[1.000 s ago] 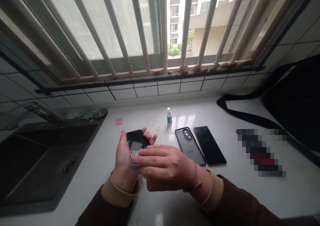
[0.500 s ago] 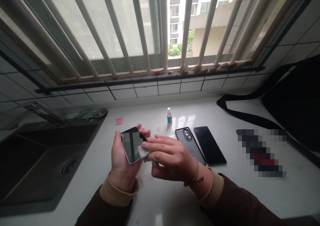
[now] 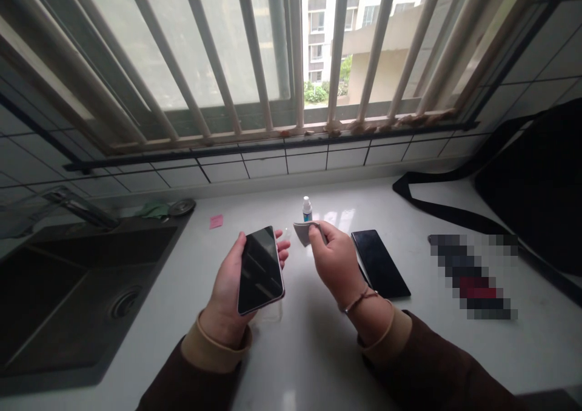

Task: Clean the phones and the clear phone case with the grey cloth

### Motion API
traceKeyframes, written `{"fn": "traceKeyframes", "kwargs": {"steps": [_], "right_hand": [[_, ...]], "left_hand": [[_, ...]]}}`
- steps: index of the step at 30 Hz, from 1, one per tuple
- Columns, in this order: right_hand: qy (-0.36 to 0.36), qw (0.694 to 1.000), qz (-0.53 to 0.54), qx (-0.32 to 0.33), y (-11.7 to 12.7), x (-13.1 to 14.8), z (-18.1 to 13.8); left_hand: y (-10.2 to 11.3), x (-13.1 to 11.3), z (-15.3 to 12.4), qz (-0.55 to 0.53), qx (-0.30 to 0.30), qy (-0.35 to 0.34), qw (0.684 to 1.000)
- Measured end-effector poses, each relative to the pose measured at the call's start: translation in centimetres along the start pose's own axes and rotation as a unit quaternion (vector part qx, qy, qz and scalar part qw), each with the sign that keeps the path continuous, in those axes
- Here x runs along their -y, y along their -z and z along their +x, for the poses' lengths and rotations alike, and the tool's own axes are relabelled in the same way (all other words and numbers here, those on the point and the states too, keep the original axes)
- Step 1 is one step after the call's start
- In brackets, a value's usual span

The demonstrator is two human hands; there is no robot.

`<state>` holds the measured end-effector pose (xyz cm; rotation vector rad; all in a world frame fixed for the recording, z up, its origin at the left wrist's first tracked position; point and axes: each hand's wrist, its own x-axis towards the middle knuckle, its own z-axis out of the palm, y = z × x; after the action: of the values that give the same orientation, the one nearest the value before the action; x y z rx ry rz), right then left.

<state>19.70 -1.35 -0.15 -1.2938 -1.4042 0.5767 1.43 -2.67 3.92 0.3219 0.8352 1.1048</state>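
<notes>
A phone [image 3: 261, 271] with a dark, glossy screen rests in my left hand [image 3: 224, 293], screen up, with the thumb on one long edge and fingertips on the other. To its right, my right hand [image 3: 337, 258] pinches a small grey cloth [image 3: 304, 233], held apart from the phone. Behind the cloth stands a small white-capped bottle [image 3: 307, 207], its lower part hidden. A second black phone [image 3: 381, 263] lies flat on the counter beyond my right wrist. My right hand covers nearly all of a dark phone case.
A dark sink [image 3: 82, 296] with a faucet [image 3: 84, 208] is on the left. A pink sticky note [image 3: 216, 221] lies on the white counter [image 3: 300, 350]. A black bag [image 3: 531, 180] with a strap and a pixelated object [image 3: 473, 277] are at right. A barred window is behind.
My right hand has lifted the cloth off the phone and moved it right and up, now over the phone case. My left hand has turned the phone, showing its whole screen.
</notes>
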Motion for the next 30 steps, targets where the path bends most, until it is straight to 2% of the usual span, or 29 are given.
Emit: {"fn": "traceKeyframes", "kwargs": {"steps": [3, 5, 7, 11, 20, 26, 30], "right_hand": [[-0.059, 0.997, 0.034, 0.025, -0.1, -0.3, 0.2], [-0.054, 0.994, 0.079, 0.060, -0.2, -0.1, 0.1], [-0.031, 0.988, 0.121, 0.094, -0.4, 0.2, -0.2], [-0.009, 0.976, 0.173, 0.133, -0.8, 0.8, -0.9], [0.080, 0.968, 0.166, 0.170, -0.9, 1.2, -1.6], [0.088, 0.966, 0.181, 0.161, -0.3, 1.4, -1.8], [0.046, 0.960, 0.238, 0.142, 0.1, 0.8, -1.7]], "left_hand": [[-0.1, 0.3, -0.1, 0.029, 0.038, 0.059, 0.997], [0.0, 0.6, -0.1, 0.041, 0.047, 0.077, 0.995], [0.0, 0.9, 0.0, 0.055, 0.023, 0.079, 0.995], [-0.1, 1.2, 0.4, 0.056, -0.060, 0.034, 0.996], [0.6, 1.3, 1.6, -0.025, -0.129, -0.088, 0.987], [1.3, 0.6, 2.1, -0.056, -0.180, -0.155, 0.970], [1.3, 0.3, 2.2, -0.058, -0.166, -0.151, 0.973]]}}
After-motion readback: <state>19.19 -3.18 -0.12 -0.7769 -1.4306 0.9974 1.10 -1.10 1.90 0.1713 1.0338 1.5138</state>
